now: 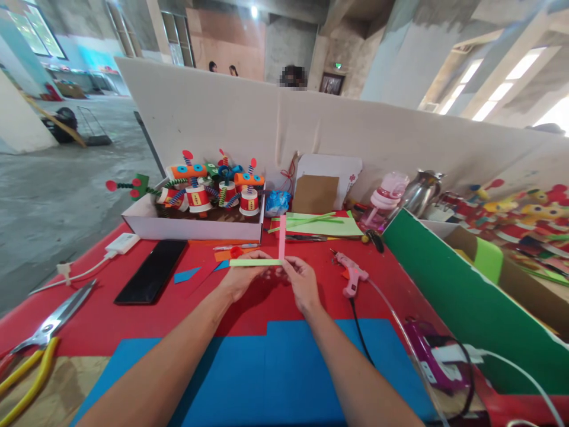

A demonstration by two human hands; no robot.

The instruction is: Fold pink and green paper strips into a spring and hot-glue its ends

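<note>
Over the red tabletop my two hands meet at the corner of two paper strips. My left hand (pixel 242 279) is closed under a light green paper strip (pixel 254 262) that lies level and points left. Between the thumb and fingers of my right hand (pixel 302 281) is the lower end of a pink paper strip (pixel 282 238), which stands upright. The strips meet at a right angle near my right fingertips; whether they are stuck together I cannot tell. A pink glue gun (pixel 351 274) lies right of my right hand. Blue paper (pixel 267 373) is spread below my forearms.
A white box (pixel 195 228) of paper-cup figures stands at the back left. A black phone (pixel 151 273) and large scissors (pixel 56 317) lie left. Green strips (pixel 315 222) lie behind my hands. A green-sided box (pixel 466 308) and purple power strip (pixel 438 356) stand right, with cables.
</note>
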